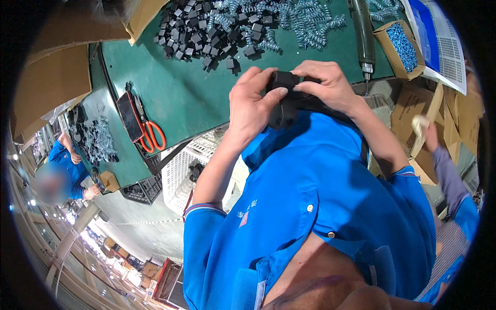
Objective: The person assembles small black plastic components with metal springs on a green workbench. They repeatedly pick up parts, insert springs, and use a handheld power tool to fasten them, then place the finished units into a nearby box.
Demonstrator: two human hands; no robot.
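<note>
Both my hands meet at the near edge of the green work table (pixel 194 103), close to my body. My left hand (pixel 250 101) pinches a black part (pixel 285 79) with a blocky top, its thumb and fingers on the left side. From the other side, my right hand (pixel 330 85) grips the same part between thumb and fingers. A rounded black section (pixel 282 116) shows below my thumbs; whether it is one piece with the blocky top I cannot tell. Beyond my hands lie a heap of small black blocks (pixel 199 31) and a pile of metal coil springs (pixel 312 23).
A power screwdriver (pixel 363 39) hangs at the right, beside a cardboard box of blue screws (pixel 402 47). Orange-handled scissors (pixel 151 135) and a phone (pixel 130 116) lie on the left. Co-workers (pixel 72 160) are at both sides. A white crate (pixel 183 173) stands below the table.
</note>
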